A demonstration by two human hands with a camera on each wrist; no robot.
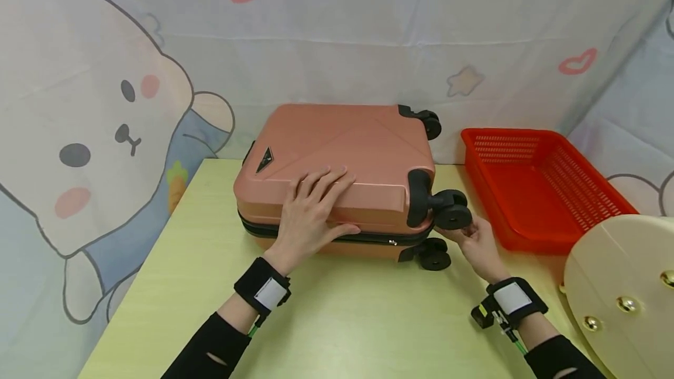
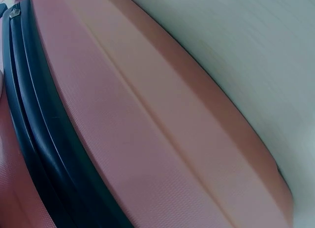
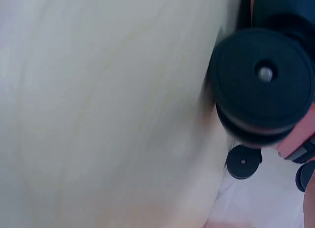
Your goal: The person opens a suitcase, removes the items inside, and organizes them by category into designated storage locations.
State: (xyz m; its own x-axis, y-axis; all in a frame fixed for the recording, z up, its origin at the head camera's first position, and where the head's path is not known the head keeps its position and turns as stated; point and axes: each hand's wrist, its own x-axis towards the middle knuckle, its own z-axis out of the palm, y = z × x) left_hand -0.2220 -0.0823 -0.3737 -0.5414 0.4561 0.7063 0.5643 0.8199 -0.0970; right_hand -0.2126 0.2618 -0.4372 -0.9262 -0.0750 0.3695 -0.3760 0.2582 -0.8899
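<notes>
A rose-pink hard-shell suitcase [image 1: 342,151] lies flat on the table, its black wheels [image 1: 451,209] facing right. My left hand [image 1: 310,215] rests on its near top edge, fingers spread over the lid and thumb along the side above the black zipper band [image 1: 368,237]. In the left wrist view the suitcase side [image 2: 123,119] and zipper band [image 2: 44,119] show, but not the fingers. At the wheeled end, my right hand [image 1: 476,244] reaches in behind the near wheels, its fingertips partly hidden. The right wrist view shows a wheel [image 3: 263,80] close up.
A red plastic basket [image 1: 553,244] stands behind and right of my right hand. At the right edge is a cream round-ended object [image 1: 616,262] with gold studs. A printed cloth [image 1: 337,63] hangs behind the pale yellow table [image 1: 337,320].
</notes>
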